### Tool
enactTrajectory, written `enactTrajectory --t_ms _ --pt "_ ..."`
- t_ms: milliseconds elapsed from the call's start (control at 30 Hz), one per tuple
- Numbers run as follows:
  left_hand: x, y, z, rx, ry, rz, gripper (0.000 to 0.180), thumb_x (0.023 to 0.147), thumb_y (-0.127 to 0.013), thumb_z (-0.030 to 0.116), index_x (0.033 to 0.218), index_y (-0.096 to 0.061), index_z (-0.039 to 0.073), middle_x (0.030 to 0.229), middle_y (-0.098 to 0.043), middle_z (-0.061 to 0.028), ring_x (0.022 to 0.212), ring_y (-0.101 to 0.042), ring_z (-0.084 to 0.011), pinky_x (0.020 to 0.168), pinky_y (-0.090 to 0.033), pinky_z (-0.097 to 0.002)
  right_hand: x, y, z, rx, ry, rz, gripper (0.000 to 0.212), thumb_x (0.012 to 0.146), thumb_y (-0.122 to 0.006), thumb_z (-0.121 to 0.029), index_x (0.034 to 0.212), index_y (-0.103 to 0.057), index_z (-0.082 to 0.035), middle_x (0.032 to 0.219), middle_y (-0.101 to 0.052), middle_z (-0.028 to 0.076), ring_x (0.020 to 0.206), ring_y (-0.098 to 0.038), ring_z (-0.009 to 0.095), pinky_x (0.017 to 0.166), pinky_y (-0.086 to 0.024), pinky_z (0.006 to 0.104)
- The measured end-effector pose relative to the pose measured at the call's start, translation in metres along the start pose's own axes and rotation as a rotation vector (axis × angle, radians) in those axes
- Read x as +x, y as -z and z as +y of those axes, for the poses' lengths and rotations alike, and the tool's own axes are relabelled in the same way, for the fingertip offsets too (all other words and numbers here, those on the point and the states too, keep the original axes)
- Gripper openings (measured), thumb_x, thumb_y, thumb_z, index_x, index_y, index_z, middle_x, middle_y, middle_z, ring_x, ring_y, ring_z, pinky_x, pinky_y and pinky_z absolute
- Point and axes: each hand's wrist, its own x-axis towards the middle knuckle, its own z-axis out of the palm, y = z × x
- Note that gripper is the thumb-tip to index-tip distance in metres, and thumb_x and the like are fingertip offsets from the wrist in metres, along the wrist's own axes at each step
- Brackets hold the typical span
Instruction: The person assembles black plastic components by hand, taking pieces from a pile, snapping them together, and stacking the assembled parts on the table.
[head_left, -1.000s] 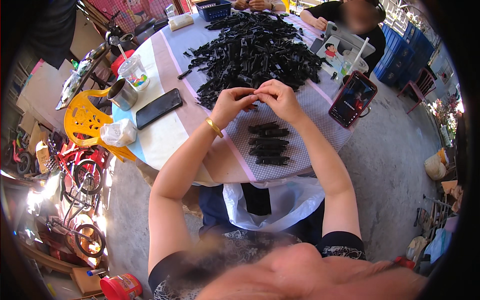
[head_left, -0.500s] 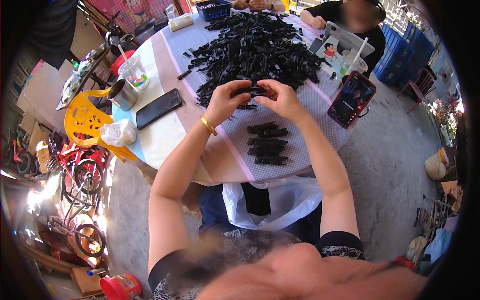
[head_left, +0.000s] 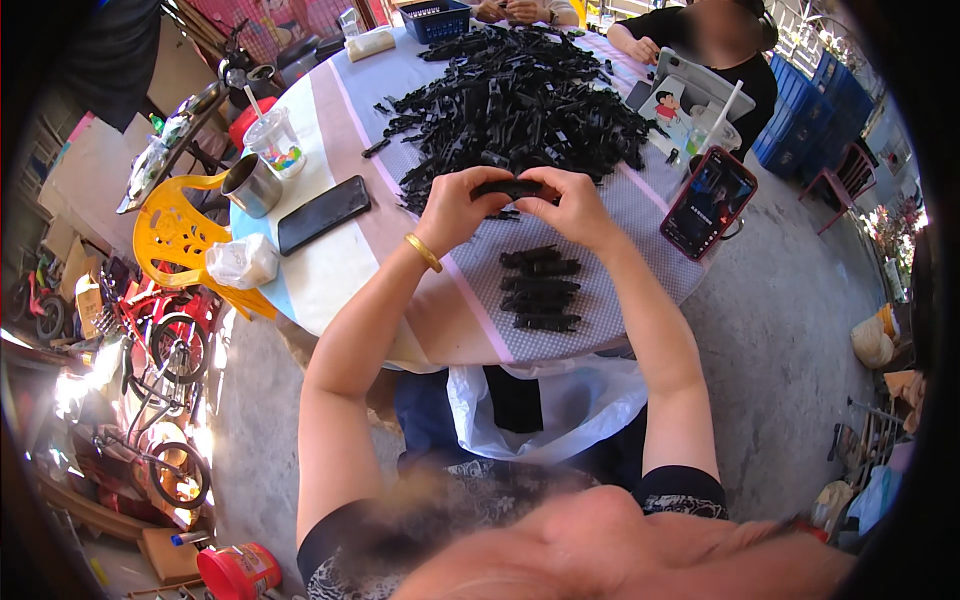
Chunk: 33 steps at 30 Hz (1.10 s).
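Observation:
A slim black plastic piece [head_left: 507, 188] spans the gap between my two hands, just in front of the big pile. My left hand [head_left: 453, 212], with a gold bangle at its wrist, pinches one end. The other end sits between the thumb and fingers of my right hand [head_left: 574, 210]. What exact part it is I cannot make out. Beyond them spreads a large heap of similar black pieces [head_left: 520, 105]. Nearer to me, several black pieces [head_left: 541, 289] lie stacked in a short column on the dotted tablecloth [head_left: 470, 315].
A white plastic bag [head_left: 592, 408] hangs open at the table edge over my lap. Left are a black phone [head_left: 324, 215], metal cup [head_left: 252, 187] and plastic cup [head_left: 276, 143]. A propped phone [head_left: 709, 203] stands right. Another person [head_left: 748, 85] sits at far right; more hands work beyond the pile.
The black piece shows as a longer, unbroken strip between my hands, which have turned slightly. The view has shifted a little; the stacked pieces stay as they were.

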Motion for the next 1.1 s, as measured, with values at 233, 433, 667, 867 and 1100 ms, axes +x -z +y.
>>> enactTrajectory --t_ms 233,433,667,867,1100 --pt "-0.002 0.002 0.008 0.01 0.035 -0.015 0.028 0.075 -0.063 -0.004 0.103 -0.061 0.001 0.072 -0.065 -0.0056 0.062 -0.059 -0.0077 0.061 -0.05 -0.0218 -0.001 0.0 -0.007 -0.155 0.107 0.033 0.031 0.071 -0.072 -0.014 0.094 -0.059 0.001 0.078 -0.064 0.013 0.065 -0.063 0.019 0.06 -0.049 0.0278" --pt "0.002 0.004 -0.001 -0.167 -0.005 -0.071 0.029 0.076 -0.064 0.001 0.105 -0.061 0.0 0.071 -0.064 -0.0052 0.061 -0.059 -0.007 0.058 -0.048 -0.0219 -0.001 0.001 -0.005 -0.293 0.246 0.118 0.027 0.071 -0.071 -0.016 0.09 -0.06 -0.001 0.074 -0.062 0.015 0.063 -0.062 0.026 0.056 -0.048 0.0312" --pt "0.004 0.022 0.002 -0.115 0.131 -0.168 0.031 0.076 -0.065 0.002 0.106 -0.061 0.002 0.073 -0.063 -0.0028 0.063 -0.057 -0.0059 0.057 -0.047 -0.0212 0.002 -0.003 -0.004 0.211 -0.085 0.06 0.024 0.079 -0.067 -0.021 0.093 -0.063 -0.002 0.077 -0.065 0.01 0.064 -0.06 0.014 0.058 -0.047 0.0272" --pt "-0.009 0.016 0.009 0.07 -0.159 -0.691 0.03 0.074 -0.07 0.017 0.103 -0.065 0.008 0.077 -0.065 -0.0035 0.066 -0.055 -0.01 0.063 -0.045 -0.0243 0.005 -0.014 0.018 -0.103 0.043 -0.077 0.02 0.077 -0.065 -0.018 0.093 -0.066 -0.005 0.091 -0.065 0.01 0.075 -0.061 0.02 0.069 -0.048 0.028" --pt "0.01 0.028 0.001 0.021 0.035 -0.327 0.023 0.083 -0.062 0.025 0.093 -0.067 0.005 0.08 -0.063 -0.0056 0.071 -0.056 -0.0125 0.065 -0.045 -0.025 0.0 -0.014 0.018 -0.498 0.154 -0.258 0.021 0.071 -0.064 -0.013 0.091 -0.065 -0.005 0.088 -0.063 0.009 0.086 -0.058 0.027 0.075 -0.047 0.0348"
